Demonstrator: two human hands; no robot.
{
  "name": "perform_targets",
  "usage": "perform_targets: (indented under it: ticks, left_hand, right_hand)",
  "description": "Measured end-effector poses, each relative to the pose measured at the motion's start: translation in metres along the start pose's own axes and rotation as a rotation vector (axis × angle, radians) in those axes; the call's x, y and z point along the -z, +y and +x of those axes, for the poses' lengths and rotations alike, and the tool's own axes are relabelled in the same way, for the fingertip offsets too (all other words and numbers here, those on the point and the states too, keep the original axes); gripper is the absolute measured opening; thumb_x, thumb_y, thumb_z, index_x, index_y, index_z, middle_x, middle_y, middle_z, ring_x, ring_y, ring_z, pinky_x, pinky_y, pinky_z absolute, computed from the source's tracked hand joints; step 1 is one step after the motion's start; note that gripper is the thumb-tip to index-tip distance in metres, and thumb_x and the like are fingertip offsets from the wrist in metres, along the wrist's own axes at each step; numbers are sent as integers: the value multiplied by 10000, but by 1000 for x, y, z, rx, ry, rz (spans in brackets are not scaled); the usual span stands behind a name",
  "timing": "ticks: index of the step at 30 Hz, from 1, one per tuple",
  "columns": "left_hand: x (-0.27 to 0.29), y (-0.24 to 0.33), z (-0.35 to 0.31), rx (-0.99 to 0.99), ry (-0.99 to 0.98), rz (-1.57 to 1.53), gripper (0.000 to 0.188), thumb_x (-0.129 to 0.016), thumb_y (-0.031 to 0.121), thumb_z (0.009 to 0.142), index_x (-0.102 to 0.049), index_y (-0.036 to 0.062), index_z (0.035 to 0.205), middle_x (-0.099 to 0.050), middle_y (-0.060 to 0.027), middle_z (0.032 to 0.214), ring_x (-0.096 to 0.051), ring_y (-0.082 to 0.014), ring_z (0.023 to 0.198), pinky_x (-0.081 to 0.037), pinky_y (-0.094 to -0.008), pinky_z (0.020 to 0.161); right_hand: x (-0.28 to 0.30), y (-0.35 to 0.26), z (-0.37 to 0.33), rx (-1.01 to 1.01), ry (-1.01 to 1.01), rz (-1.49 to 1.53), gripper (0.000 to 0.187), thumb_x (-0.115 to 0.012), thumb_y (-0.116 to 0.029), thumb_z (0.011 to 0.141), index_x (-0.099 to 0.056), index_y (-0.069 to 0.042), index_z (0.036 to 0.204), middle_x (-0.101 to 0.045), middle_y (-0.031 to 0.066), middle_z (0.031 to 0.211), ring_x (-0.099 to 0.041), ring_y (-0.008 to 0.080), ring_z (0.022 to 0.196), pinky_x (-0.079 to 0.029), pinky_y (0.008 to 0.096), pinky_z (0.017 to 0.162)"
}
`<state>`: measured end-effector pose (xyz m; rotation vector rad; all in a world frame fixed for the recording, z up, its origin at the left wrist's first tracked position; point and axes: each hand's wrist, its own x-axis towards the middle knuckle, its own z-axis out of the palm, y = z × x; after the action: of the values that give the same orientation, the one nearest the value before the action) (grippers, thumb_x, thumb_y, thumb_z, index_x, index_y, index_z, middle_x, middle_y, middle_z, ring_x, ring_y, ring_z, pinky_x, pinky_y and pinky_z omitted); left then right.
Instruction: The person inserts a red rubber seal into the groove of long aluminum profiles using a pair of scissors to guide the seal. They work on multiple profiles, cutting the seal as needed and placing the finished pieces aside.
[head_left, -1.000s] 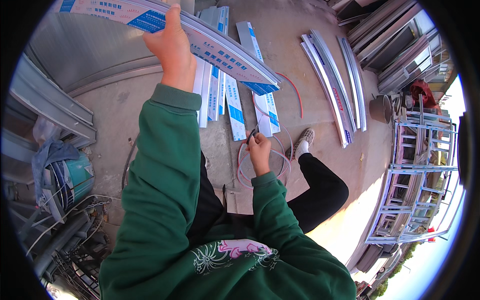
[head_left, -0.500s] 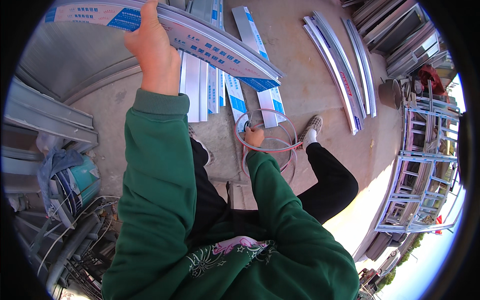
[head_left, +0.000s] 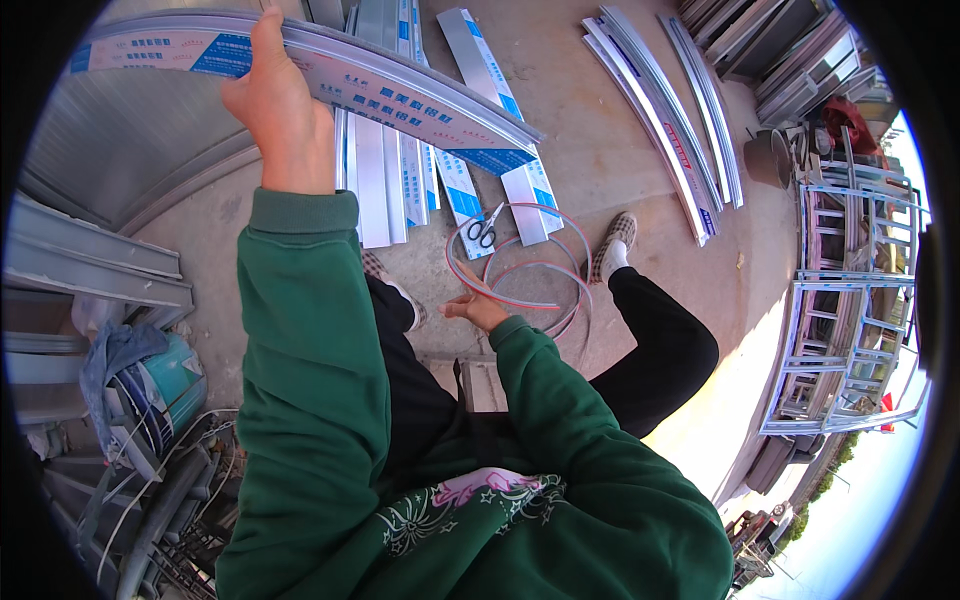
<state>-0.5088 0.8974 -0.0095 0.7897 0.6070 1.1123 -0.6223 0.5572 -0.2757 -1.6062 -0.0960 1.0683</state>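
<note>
My left hand [head_left: 275,100] is closed round a long aluminium profile [head_left: 410,105] with blue-and-white protective film, raised aslant above the floor. Lower down, between my legs, my right hand [head_left: 480,309] has its fingers stretched leftward, thumb apart, and nothing shows between them. Loops of a thin red-and-grey strip [head_left: 555,213] surround this spot, one length crossing at the knuckles. Just beyond that hand, scissors [head_left: 484,232] with dark handles lie by the end of a film-covered profile [head_left: 460,190].
More profiles [head_left: 375,190] lie on the concrete ahead, and another bundle [head_left: 660,120] is at the right. Metal frames [head_left: 840,310] stand far right near a bucket [head_left: 768,158]. A teal container [head_left: 180,375] and cables are at left.
My right hand has let go of the scissors, which now lie beyond it, and has drawn back nearer my body. The loops have shifted with it. My left hand still grips the profile.
</note>
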Motion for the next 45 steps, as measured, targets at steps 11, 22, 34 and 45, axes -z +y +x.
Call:
perform_targets:
  ticks: [11, 22, 34, 45]
  left_hand:
    - [-5, -3, -14, -68, -29, -26, 277, -785, 152, 860, -632, 22, 1051, -654, -62, 1001, -633, -179, 911, -512, -376, 893]
    - [-5, -10, -7, -55, -73, -76, 280, -785, 128, 867, -631, 4, 1065, -645, -54, 1026, -624, -173, 927, -512, -352, 872]
    - [-12, -7, -13, 27, -47, -66, 205, -741, 189, 921, -655, 9, 970, -631, -45, 859, -621, -166, 752, -514, -330, 680]
    - [-4, -13, -9, 40, -179, -45, 230, -734, 220, 929, -648, 30, 1027, -632, -32, 911, -611, -151, 828, -505, -310, 751]
  right_hand:
    - [109, -102, 41, 285, 574, 813, 306, -472, -212, 1075, -613, 53, 1138, -676, 188, 1192, -700, 306, 1049, -586, 370, 898]
    - [69, 28, 42, -98, 568, -1076, 390, -597, -335, 952, -727, 30, 990, -707, 277, 1067, -684, 462, 962, -544, 528, 859]
    - [97, 186, -39, -696, 736, 268, 423, -557, 2, 892, -619, -54, 1306, -683, 138, 909, -714, 280, 840, -606, 397, 681]
    - [81, 189, -4, -731, 741, 546, 93, -611, -51, 910, -676, -40, 976, -659, 82, 824, -671, 223, 691, -583, 357, 595]
